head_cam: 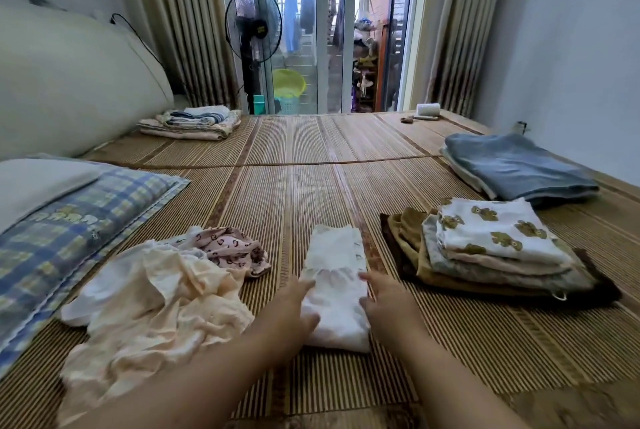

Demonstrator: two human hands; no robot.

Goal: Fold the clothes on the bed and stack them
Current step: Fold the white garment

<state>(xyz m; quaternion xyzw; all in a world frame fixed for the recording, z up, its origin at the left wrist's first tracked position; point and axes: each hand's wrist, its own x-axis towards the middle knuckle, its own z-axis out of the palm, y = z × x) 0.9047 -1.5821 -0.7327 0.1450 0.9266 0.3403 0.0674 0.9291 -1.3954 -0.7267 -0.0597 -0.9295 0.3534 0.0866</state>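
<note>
I see my left hand point(294, 304) and right hand point(386, 302) gripping the side edges of the white garment point(334, 265). It is folded into a narrow strip and lies near centre on the bamboo mat point(294, 186).

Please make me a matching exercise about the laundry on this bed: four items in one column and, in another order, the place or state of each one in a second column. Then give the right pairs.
Things
1. white garment
2. bear-print cloth
3. peach garment
4. blue blanket

Place or state
A. crumpled and unfolded, at the left
B. on top of the folded stack at the right
C. folded narrow, between the left hand and right hand
D. folded, farthest to the right

Pairs: 1-C, 2-B, 3-A, 4-D
</note>
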